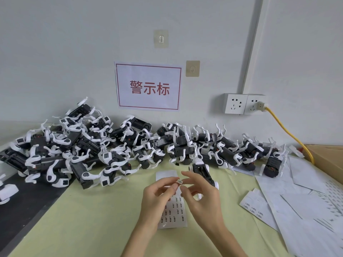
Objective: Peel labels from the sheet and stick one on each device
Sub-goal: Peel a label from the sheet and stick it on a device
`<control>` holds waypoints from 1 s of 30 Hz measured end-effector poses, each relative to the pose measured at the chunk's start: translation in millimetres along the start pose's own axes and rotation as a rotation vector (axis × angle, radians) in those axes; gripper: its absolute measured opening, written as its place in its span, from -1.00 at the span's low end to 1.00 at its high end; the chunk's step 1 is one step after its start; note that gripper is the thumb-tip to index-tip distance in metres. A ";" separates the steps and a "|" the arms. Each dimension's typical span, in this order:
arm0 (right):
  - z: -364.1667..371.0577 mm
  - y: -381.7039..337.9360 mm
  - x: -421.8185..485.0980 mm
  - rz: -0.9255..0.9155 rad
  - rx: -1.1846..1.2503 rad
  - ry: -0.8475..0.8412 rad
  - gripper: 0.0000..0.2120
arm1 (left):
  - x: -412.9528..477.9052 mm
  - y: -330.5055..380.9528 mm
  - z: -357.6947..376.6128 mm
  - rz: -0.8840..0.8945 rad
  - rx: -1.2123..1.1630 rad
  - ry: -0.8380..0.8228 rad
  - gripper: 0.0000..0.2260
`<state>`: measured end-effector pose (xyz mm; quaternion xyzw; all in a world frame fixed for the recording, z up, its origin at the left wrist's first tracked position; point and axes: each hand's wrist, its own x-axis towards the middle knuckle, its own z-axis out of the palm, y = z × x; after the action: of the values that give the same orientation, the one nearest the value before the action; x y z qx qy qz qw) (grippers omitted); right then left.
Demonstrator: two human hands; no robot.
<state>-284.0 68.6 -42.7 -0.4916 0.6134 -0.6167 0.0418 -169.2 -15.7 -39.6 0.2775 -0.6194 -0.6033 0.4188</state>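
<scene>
We see the left hand (pixel 157 197) raised over the table, its thumb and forefinger pinching a small white printed label (pixel 180 181) at fingertip height. The right hand (pixel 201 196) hovers just beside it with fingers loosely spread and relaxed, its fingertips close to the label; whether they touch it we cannot tell.

Directly beneath both hands lies the white label sheet (pixel 174 210) with rows of small dark-printed stickers, flat on the pale yellow-green table cover (pixel 92 219). Its upper part looks blank, and the hands hide the middle. Just behind the right hand one black-and-white plastic device (pixel 201 170) lies apart from the rest, near the sheet's far right corner.

Farther back, a long heap of black-and-white devices (pixel 111 145) runs along the wall, from the left side almost to the right. Between the heap and the hands we find a band of bare cover; more bare cover spreads to the near left, ending at a dark strip (pixel 27 210) along the table's left edge.

To the right, loose white paper sheets (pixel 306 201) overlap near the hands, and a brown cardboard box (pixel 328 158) sits at the far right edge.
</scene>
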 end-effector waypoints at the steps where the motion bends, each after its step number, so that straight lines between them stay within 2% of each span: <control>1: 0.4 0.5 0.0 0.005 -0.004 0.002 -0.54 | 0.2 -0.5 -0.3 0.000 -0.003 0.003 -0.83; 4: 1.9 2.0 0.6 0.014 -0.005 0.025 -0.62 | 1.3 -1.7 -0.6 -0.002 0.000 -0.013 -0.86; 7: 2.4 1.9 1.3 0.002 0.000 0.079 -0.63 | 0.4 -2.2 -0.5 -0.001 0.012 -0.076 -0.75; 13: -0.9 5.3 1.2 -0.033 -0.073 0.154 -0.69 | -3.8 2.7 1.3 -0.042 -0.043 -0.198 -0.69; 21: -2.1 7.0 2.9 -0.051 -0.166 0.159 -0.65 | -6.4 5.1 0.7 -0.042 -0.016 -0.237 -0.65; 26: -1.6 8.5 1.0 -0.047 -0.204 0.149 -0.71 | -6.8 4.5 2.3 -0.038 0.020 -0.240 -0.62; 30: -5.0 3.4 4.9 -0.084 -0.194 0.306 -0.81 | -2.7 -0.1 4.6 -0.083 0.042 -0.148 -0.61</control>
<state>-291.7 68.1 -41.6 -0.4190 0.6483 -0.6233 -0.1253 -171.8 -11.1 -39.9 0.2663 -0.6492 -0.6260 0.3404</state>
